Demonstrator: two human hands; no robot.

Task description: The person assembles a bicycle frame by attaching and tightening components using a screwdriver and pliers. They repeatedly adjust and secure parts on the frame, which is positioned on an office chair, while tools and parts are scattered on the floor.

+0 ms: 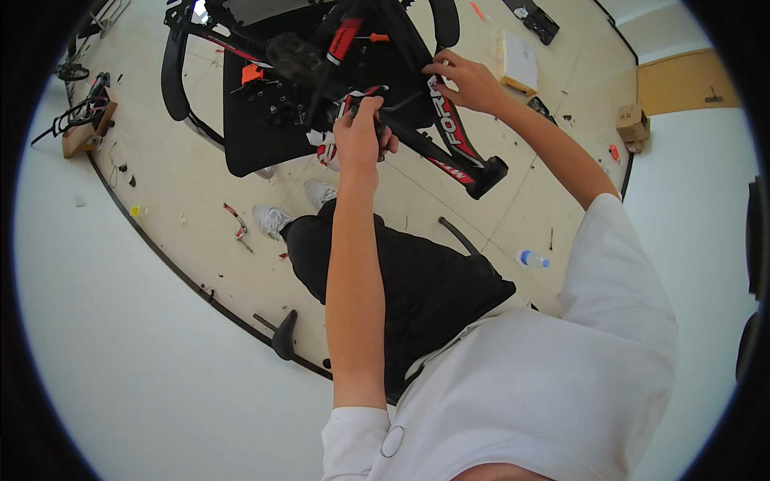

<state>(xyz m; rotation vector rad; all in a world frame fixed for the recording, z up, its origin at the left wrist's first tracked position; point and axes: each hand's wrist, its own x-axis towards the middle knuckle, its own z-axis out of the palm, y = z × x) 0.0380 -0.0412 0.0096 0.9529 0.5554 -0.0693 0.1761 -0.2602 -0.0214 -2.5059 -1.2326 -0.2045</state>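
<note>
Over the black chair (245, 152) lies the bicycle frame (451, 127), in the grip of the right hand (472, 84), seemingly for steadiness; the left hand (358, 143) curls there too, its hold impossible to tell.

Large white capitals (446, 116) run along one tube of the black bicycle frame (407, 38); smaller white letters (451, 170) mark another's red patch.
</note>
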